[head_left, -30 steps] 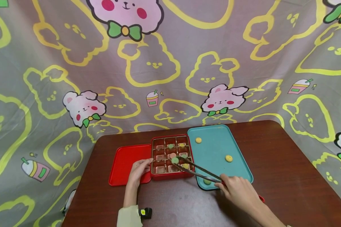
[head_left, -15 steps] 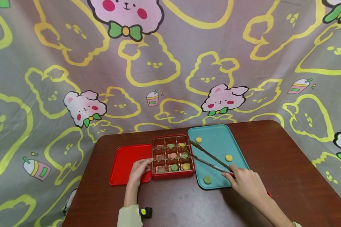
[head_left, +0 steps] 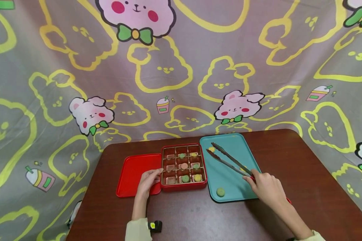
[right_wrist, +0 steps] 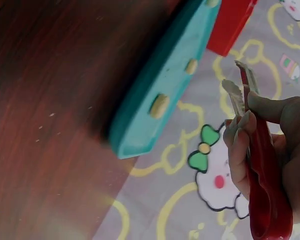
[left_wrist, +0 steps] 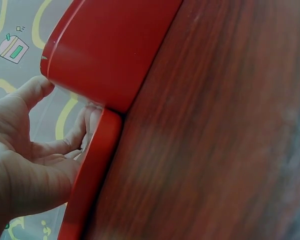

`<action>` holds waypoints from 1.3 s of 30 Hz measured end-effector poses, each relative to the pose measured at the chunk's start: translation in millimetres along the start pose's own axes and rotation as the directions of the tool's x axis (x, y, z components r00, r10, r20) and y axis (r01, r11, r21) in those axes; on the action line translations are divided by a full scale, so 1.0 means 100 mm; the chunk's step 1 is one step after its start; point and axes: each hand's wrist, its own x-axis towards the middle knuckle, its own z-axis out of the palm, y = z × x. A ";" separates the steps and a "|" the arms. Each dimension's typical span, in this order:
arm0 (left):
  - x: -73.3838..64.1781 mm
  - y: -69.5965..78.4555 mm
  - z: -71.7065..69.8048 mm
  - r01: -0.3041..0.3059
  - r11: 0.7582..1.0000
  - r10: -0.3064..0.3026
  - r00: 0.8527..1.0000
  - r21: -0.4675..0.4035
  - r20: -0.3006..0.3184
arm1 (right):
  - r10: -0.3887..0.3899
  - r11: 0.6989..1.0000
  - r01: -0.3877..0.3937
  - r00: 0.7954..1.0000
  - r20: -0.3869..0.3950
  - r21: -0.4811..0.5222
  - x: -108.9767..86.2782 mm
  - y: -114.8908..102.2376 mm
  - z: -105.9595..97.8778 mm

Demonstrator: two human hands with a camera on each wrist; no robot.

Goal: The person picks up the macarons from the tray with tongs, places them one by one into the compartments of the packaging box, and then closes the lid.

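My right hand (head_left: 268, 189) grips the red handles of metal tongs (head_left: 229, 164). The tongs' tips are spread on either side of a yellow macaron (head_left: 212, 149) near the far end of the turquoise tray (head_left: 229, 142). Another yellow macaron (head_left: 243, 168) shows partly behind the tong arms, and a green macaron (head_left: 220, 191) lies near the tray's front. My left hand (head_left: 147, 182) touches the left side of the red box (head_left: 184, 188), its fingers relaxed at the rim. Green, yellow and pink macarons sit in the middle and right columns of the divided insert.
A red lid (head_left: 135, 170) lies flat left of the box, partly under my left hand. The tray stands right beside the box on the brown table (head_left: 181, 214). A patterned curtain (head_left: 181, 77) rises behind the table.
The tongs have let go of a green macaron in the front middle compartment. My right hand has carried the spread tongs right, over the tray. The left hand has stayed put.
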 end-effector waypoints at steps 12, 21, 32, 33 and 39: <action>-0.01 0.00 0.01 0.001 1.000 -0.001 1.000 0.018 -0.005 | 0.039 0.999 -0.038 0.999 0.035 -0.031 0.08 0.22 0.13; -0.03 0.01 0.01 0.003 1.000 -0.003 1.000 0.017 -0.002 | 0.037 0.998 -0.034 0.997 0.070 -0.048 0.10 0.22 0.22; -0.01 0.00 0.02 -0.006 1.000 0.006 1.000 0.000 -0.002 | 0.043 0.998 -0.039 0.996 0.083 -0.049 0.14 0.20 0.27; -0.01 0.00 0.01 -0.008 1.000 0.008 1.000 0.000 -0.003 | 0.039 0.998 -0.035 0.996 0.084 -0.048 0.15 0.20 0.28; 0.00 0.00 0.00 -0.011 1.000 0.011 1.000 0.008 -0.009 | 0.035 0.998 -0.031 0.996 0.087 -0.049 0.16 0.18 0.30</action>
